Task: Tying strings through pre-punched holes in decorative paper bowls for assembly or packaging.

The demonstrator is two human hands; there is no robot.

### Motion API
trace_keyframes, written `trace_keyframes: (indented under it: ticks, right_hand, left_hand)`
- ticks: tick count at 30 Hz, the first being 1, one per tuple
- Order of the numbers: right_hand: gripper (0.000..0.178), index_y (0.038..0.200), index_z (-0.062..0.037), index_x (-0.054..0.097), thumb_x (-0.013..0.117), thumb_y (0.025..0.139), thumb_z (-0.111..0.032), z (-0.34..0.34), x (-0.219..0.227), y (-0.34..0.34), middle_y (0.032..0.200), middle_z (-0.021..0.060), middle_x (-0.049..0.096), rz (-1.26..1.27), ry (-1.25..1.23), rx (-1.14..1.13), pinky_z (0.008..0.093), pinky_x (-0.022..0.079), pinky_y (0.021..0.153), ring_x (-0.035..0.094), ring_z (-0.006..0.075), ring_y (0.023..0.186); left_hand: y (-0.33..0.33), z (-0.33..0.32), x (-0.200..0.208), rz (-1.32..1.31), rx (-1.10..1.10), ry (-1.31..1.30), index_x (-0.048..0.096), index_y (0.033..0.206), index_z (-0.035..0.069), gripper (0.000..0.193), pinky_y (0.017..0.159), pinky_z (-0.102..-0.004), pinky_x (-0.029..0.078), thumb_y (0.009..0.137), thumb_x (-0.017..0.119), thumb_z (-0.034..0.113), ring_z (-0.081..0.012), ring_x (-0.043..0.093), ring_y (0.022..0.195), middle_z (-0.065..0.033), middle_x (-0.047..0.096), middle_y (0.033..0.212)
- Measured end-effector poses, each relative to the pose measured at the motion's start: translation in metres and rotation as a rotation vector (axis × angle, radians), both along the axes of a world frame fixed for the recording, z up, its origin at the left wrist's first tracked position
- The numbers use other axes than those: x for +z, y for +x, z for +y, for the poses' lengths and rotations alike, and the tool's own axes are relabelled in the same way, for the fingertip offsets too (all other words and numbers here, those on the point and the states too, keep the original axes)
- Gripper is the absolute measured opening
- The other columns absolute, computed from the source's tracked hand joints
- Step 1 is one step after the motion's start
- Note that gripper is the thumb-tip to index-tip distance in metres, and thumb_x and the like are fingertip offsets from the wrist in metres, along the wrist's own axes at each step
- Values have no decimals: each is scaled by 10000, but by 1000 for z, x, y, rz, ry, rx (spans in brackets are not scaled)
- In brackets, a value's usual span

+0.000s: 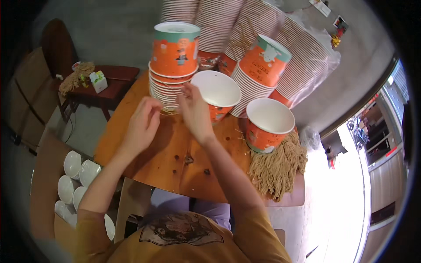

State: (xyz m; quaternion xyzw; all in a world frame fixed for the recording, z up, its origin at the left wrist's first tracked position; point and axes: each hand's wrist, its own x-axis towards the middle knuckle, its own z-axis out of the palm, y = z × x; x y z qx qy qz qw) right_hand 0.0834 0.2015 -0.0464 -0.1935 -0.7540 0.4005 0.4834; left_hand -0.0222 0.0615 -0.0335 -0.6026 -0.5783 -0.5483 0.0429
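My left hand hovers over the table just in front of the left stack of paper tubs. Its fingers are curled toward the thumb, and anything between them is too small to make out. My right hand is between that stack and an upright orange paper tub with a white inside, partly covering its left side. The right fingers are bent in a pinch, their contents also unclear. A thin pale strand shows near the stack's base. An upside-down tub with a green band tops the stack.
Another upright tub stands at the right, beside a bundle of tan strands. Tall tub stacks, some plastic-wrapped, line the back. White tubs lie low at the left. A red bench holds more strands and a tissue pack.
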Motion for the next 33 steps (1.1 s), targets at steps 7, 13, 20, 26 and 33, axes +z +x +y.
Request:
trace_keyframes:
  ticks: [7, 13, 20, 26, 33]
  right_hand:
    - [115, 1011, -45, 632, 584, 911, -79, -79, -44, 170, 900, 128, 640, -408, 107, -315, 318, 511, 677, 656, 265, 776]
    - [75, 935, -52, 620, 611, 881, -104, -62, -42, 282, 837, 123, 610, -555, 170, -732, 381, 484, 683, 607, 289, 761]
    - [62, 860, -51, 586, 618, 861, -104, -29, -45, 305, 829, 126, 573, -678, 305, -885, 405, 466, 671, 566, 315, 750]
    - [125, 828, -66, 594, 619, 905, -162, -51, -50, 290, 734, 18, 528, -403, -197, -645, 302, 423, 580, 526, 166, 658]
    - [147, 834, -79, 576, 592, 952, -166, -114, -18, 222, 701, -62, 454, 340, -1123, 127, 192, 326, 567, 389, 36, 615]
  left_hand:
    - [10, 79, 2, 510, -111, 56, 525, 1194, 26, 375, 950, -423, 428, 825, 582, -12, -341, 518, 1061, -153, 518, 1164]
    - [31, 87, 3, 561, -95, -29, 518, 994, 25, 155, 1004, -428, 380, 851, 556, -19, -330, 512, 1074, -122, 530, 1048]
    - [48, 74, 0, 558, -125, -123, 533, 994, 30, 143, 1079, -483, 312, 857, 531, -12, -306, 536, 1038, -125, 542, 983]
    - [87, 20, 8, 541, -142, -65, 545, 1039, 41, 272, 974, -485, 390, 781, 610, -17, -322, 543, 1012, -129, 547, 976]
    - [156, -47, -17, -608, -548, -451, 498, 1241, 34, 372, 806, -269, 493, 901, 637, 88, -166, 586, 962, -106, 539, 1173]
